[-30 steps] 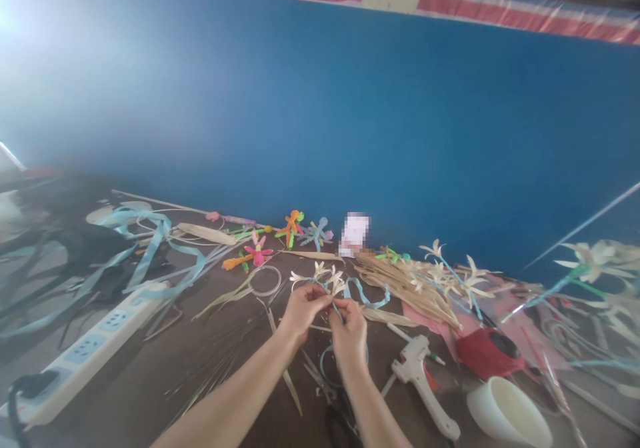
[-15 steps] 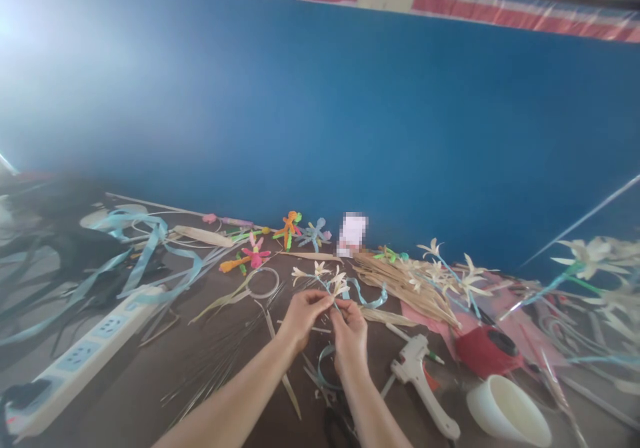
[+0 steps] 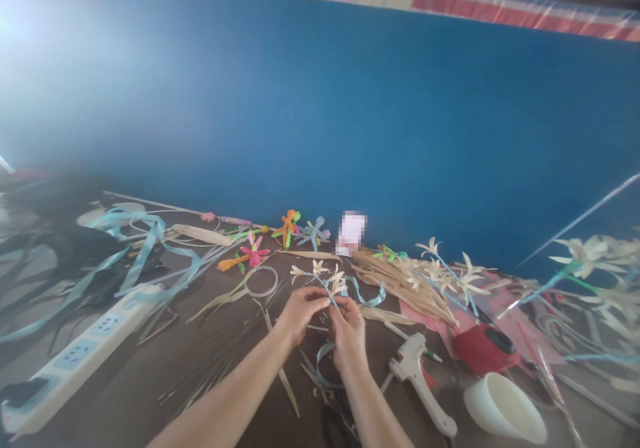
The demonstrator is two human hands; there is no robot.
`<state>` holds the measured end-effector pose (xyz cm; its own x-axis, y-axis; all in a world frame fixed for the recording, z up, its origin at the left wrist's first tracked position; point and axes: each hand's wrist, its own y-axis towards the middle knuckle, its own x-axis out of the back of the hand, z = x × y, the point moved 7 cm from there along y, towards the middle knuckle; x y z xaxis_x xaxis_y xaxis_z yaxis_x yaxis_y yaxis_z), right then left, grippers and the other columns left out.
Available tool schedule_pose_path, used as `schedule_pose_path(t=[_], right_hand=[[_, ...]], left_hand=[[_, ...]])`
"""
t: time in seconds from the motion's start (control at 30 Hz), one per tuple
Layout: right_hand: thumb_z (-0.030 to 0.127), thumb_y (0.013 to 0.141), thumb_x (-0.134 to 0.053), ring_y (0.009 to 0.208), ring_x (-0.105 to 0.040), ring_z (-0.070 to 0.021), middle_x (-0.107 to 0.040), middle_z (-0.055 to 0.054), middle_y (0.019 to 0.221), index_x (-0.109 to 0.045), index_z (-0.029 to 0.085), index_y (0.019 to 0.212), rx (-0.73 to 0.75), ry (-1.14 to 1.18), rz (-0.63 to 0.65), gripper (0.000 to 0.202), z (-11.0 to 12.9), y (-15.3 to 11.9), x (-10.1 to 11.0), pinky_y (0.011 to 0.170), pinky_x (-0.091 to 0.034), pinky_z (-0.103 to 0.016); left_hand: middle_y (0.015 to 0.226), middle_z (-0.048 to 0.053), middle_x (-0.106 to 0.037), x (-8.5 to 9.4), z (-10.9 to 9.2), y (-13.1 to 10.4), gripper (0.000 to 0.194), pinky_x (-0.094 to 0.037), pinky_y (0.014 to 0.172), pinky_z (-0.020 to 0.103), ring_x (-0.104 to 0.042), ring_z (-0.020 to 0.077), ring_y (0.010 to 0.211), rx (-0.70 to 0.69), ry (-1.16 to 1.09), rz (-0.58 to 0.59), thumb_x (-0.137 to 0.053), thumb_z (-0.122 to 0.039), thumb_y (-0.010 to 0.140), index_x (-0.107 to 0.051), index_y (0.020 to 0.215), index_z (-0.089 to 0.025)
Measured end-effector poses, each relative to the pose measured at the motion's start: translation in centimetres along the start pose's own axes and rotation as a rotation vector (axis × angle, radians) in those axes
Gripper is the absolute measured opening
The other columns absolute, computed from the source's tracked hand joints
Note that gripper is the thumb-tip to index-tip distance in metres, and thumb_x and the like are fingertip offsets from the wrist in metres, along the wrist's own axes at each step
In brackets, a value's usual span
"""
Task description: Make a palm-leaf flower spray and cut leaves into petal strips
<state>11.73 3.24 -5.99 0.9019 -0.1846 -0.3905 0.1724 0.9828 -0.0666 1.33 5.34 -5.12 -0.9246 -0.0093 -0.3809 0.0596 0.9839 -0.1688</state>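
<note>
Between my two hands is a small spray of cream artificial flowers (image 3: 336,279) on a pale blue wrapped stem. My left hand (image 3: 306,311) pinches it from the left, thumb and forefinger meeting near the base of the blossoms. From the right, my right hand (image 3: 349,328) has its fingertips closed on the stem just below. A light blue ribbon (image 3: 370,296) curls on the table behind my right hand, and another blue ribbon loop (image 3: 325,361) lies beneath my wrists. Dried tan husk leaves (image 3: 400,281) are spread beyond my fingers.
To the right are a white glue gun (image 3: 417,375), a red object (image 3: 485,349) and a white cup (image 3: 505,408). A power strip (image 3: 85,351) lies at left beside thin wires (image 3: 220,355). Fuzzy coloured figures (image 3: 255,251) stand near the blue wall (image 3: 320,101). Finished-looking cream flowers (image 3: 590,255) are at far right.
Both hands keep their pinch on the flower spray in nearly the same place. The view has shifted very slightly; the fingers near the stem have moved only a little.
</note>
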Motion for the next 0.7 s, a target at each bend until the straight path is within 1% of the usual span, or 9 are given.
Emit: schedule_pose_path(t=[0.1,0.2,0.37,0.43,0.53,0.63,0.7], right_hand=[[0.029,0.067,-0.061,0.034,-0.025,-0.0029,-0.038,0.010,0.044,-0.053,0.018,0.077,-0.032,0.024,0.032,0.017,-0.2,0.0,-0.1,0.034,-0.017,-0.016],[0.028,0.068,-0.061,0.036,-0.024,-0.0029,-0.037,0.010,0.045,-0.053,0.019,0.079,-0.041,0.027,0.051,0.017,-0.1,0.1,-0.2,0.035,-0.017,-0.016],[0.029,0.069,-0.061,0.036,-0.023,-0.0031,-0.039,0.009,0.047,-0.053,0.019,0.080,-0.056,0.020,0.084,0.017,0.2,-0.1,-0.4,0.035,-0.015,-0.016],[0.030,0.069,-0.060,0.037,-0.022,-0.0033,-0.036,0.009,0.045,-0.054,0.018,0.079,-0.051,0.032,0.096,0.016,0.4,-0.1,-0.4,0.035,-0.014,-0.016],[0.032,0.070,-0.060,0.037,-0.021,-0.0035,-0.031,0.010,0.043,-0.054,0.017,0.073,-0.039,0.043,0.081,0.016,0.7,0.1,-0.3,0.036,-0.014,-0.016],[0.033,0.069,-0.061,0.041,-0.030,-0.0037,-0.042,0.007,0.051,-0.053,0.016,0.069,-0.032,0.042,0.074,0.019,0.9,0.3,-0.2,0.038,-0.020,-0.016],[0.034,0.068,-0.062,0.042,-0.033,-0.0040,-0.046,0.006,0.053,-0.052,0.016,0.068,-0.040,0.040,0.068,0.021,0.9,0.5,-0.1,0.039,-0.022,-0.016]], left_hand=[[0.066,0.002,-0.064,-0.5,-0.4,-0.2,0.023,-0.040,0.060,0.022,-0.055,0.0117,0.060,-0.014,-0.002,0.041,-0.067,-0.019,0.056,-0.065,0.078,-0.013],[0.069,0.003,-0.065,-0.8,-0.9,-0.5,0.024,-0.040,0.066,0.024,-0.057,0.0137,0.067,-0.063,0.054,0.063,-0.064,-0.020,0.060,-0.065,0.084,-0.013],[0.069,0.002,-0.065,-0.7,-1.0,-0.6,0.024,-0.041,0.063,0.024,-0.056,0.0136,0.064,-0.125,0.131,0.013,-0.059,-0.022,0.065,-0.065,0.087,-0.013],[0.070,0.003,-0.064,-0.7,-1.1,-0.6,0.024,-0.042,0.061,0.024,-0.056,0.0140,0.065,-0.157,0.169,-0.007,-0.058,-0.022,0.066,-0.064,0.087,-0.013],[0.074,0.004,-0.064,-1.0,-1.7,-0.9,0.024,-0.042,0.064,0.025,-0.056,0.0154,0.069,-0.237,0.233,0.015,-0.055,-0.023,0.069,-0.063,0.089,-0.013],[0.078,0.006,-0.064,-1.4,-2.2,-1.3,0.025,-0.042,0.066,0.025,-0.056,0.0164,0.072,-0.301,0.306,0.051,-0.053,-0.025,0.072,-0.062,0.092,-0.013],[0.077,0.006,-0.063,-1.6,-2.4,-1.5,0.026,-0.042,0.064,0.025,-0.056,0.0163,0.070,-0.314,0.336,0.069,-0.051,-0.026,0.073,-0.061,0.093,-0.013]])
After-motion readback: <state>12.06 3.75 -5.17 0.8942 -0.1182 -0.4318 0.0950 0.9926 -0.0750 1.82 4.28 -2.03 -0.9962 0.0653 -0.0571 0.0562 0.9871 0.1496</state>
